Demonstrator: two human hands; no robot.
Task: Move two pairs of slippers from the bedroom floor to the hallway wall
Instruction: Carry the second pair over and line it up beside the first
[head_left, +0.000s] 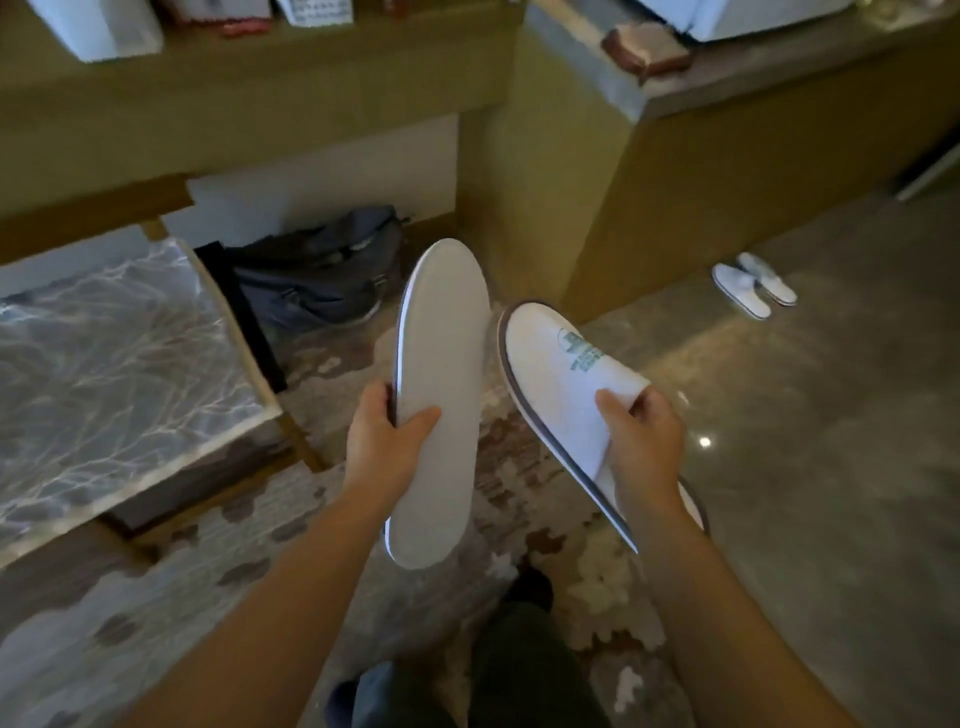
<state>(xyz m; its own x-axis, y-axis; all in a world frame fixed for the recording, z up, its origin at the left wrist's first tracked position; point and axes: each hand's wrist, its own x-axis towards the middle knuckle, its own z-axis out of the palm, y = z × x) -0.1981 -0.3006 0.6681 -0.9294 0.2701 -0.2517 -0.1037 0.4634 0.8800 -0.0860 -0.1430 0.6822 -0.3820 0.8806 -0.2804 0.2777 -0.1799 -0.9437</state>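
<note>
My left hand (382, 431) grips a white slipper (441, 364) by its edge, pale sole turned toward me, toe pointing away. My right hand (644, 431) holds a second white slipper (556, 374) at the opening of its upper; a green logo shows on top and a grey rim runs round the sole. Both are held above a patterned rug. Another pair of white slippers (753, 283) lies side by side on the shiny floor at the right, beside a wooden cabinet wall.
A marble-topped table (104, 374) stands at the left. A dark bag (322, 270) lies under a wooden desk (234, 104) ahead. A wooden cabinet (727, 171) rises at the right, with a brown object on its top. Polished floor (831, 441) stretches to the right.
</note>
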